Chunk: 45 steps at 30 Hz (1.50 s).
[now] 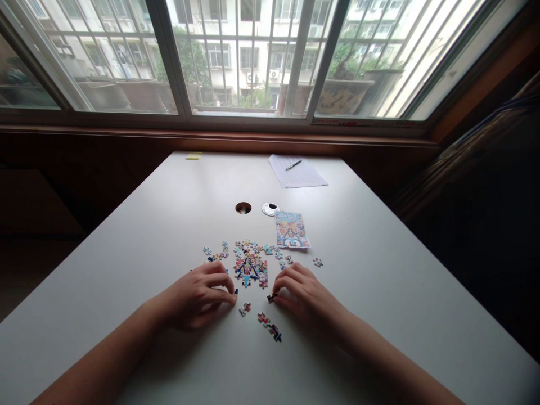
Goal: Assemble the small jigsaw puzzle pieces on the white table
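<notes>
My left hand (206,295) is closed, its thumb and fingertips pinching a small dark puzzle piece (236,292) just left of the partly joined jigsaw puzzle (251,269). On the other side, my right hand (301,289) pinches another dark puzzle piece (271,297) low over the table. Between the hands lies a small light-and-red cluster of pieces (244,309). Nearer to me is a slanting strip of joined pieces (269,326). Loose pieces (219,251) are scattered behind my left hand, and several more border the puzzle's far side. My palms hide part of the tabletop.
A colourful picture sheet (292,229) lies beyond the puzzle. Behind it are a round metal cover (270,208), an open hole (243,208), and paper (297,171) with a pen (293,165). One piece (318,262) sits apart on the right. A barred window borders the white table (169,225).
</notes>
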Available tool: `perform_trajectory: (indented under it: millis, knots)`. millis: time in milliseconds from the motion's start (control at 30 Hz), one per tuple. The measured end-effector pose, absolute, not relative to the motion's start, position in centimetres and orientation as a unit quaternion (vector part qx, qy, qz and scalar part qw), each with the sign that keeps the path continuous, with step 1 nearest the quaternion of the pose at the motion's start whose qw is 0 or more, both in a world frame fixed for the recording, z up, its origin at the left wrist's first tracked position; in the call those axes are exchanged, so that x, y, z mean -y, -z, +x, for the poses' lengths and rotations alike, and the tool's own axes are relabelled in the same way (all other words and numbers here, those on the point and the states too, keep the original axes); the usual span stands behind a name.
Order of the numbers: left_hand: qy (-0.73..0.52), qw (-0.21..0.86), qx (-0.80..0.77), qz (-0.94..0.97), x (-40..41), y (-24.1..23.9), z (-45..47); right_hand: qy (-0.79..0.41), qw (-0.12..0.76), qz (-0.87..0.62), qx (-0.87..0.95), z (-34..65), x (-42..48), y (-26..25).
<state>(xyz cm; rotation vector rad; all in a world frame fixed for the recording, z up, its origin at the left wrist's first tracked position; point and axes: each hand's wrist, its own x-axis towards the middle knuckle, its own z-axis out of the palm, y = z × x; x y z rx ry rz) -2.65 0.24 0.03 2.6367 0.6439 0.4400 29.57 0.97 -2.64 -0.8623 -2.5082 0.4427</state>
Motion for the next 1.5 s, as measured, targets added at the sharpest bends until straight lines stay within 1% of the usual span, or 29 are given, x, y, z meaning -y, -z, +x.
perform_trajectory:
  millis: [167,400,633,733,867,1033,1233,1500]
  knots:
    - [-0.165,0.224,-0.217,0.936,-0.2,-0.7,-2.3,-0.173,0.235,-0.312,0.904,29.5,-1.0,2.9]
    - [-0.181,0.241,-0.197,0.933,-0.3,-0.7,-2.2,-0.231,0.238,-0.327,0.885,29.6,-0.9,2.8]
    - [-0.182,0.232,-0.202,0.934,-0.2,-0.1,-2.3,-0.306,0.236,-0.429,0.816,29.3,-0.6,2.3]
    - [-0.182,0.222,-0.212,0.934,-0.2,0.2,-2.3,-0.344,0.228,-0.479,0.775,29.2,-0.6,2.2]
    - [-0.193,0.199,-0.216,0.936,-0.2,0.6,-2.0,-0.371,0.234,-0.494,0.751,29.1,-0.5,1.9]
    - [-0.253,0.128,-0.231,0.931,-0.1,1.0,-0.9,-0.385,0.258,-0.479,0.745,28.8,-0.2,0.8]
    - [-0.296,0.11,-0.248,0.916,0.8,0.7,0.8,-0.491,0.268,-0.458,0.69,27.1,0.8,-0.1]
    - [-0.303,0.076,-0.234,0.921,1.4,0.7,1.6,-0.57,0.279,-0.439,0.636,25.8,1.1,0.4]
